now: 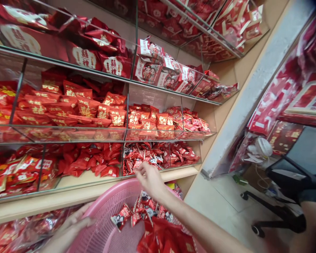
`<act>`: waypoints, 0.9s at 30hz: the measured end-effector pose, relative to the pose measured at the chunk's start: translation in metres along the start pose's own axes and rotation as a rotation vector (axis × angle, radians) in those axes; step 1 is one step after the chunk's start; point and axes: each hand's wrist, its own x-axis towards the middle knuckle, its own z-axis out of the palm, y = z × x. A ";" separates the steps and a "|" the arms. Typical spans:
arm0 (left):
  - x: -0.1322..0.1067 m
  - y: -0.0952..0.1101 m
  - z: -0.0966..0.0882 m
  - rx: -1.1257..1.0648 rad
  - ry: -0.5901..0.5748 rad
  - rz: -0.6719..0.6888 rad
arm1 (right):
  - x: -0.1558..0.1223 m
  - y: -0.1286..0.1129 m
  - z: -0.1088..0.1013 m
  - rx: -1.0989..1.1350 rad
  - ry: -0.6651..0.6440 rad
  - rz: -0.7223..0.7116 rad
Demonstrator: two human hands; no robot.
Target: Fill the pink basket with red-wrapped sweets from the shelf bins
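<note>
A pink plastic basket [102, 207] with perforated walls sits below the shelves. My left hand [75, 225] grips its left side near the rim. Inside lie several red, black and white candy packets [121, 217] and a heap of plain red packets [165, 237]. Above the basket's far rim is my right hand [149, 179], its fingers curled together. Whatever those fingers may hold is hidden. Just beyond them, a lower shelf compartment holds similar patterned candy packets [144, 153].
Glass-fronted shelves with dividers carry red packets [85, 107] and gift boxes [158, 68]. A wooden ledge [76, 195] runs below them. At right, a wheeled chair [287, 214] stands on the tiled floor, with a person's arm [312, 225] beside it.
</note>
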 end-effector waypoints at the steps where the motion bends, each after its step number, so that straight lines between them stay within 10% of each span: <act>1: 0.000 0.000 0.000 0.003 0.000 0.006 | 0.011 0.005 -0.006 0.106 0.086 0.072; 5: -0.002 0.000 0.002 0.002 -0.044 0.035 | 0.050 0.025 -0.015 0.306 0.233 0.308; 12: -0.007 0.000 0.008 -0.117 -0.101 0.024 | 0.070 0.033 -0.007 0.499 0.073 0.474; 27: -0.008 0.006 0.006 -0.050 -0.139 0.091 | 0.061 0.029 -0.023 0.621 0.122 0.329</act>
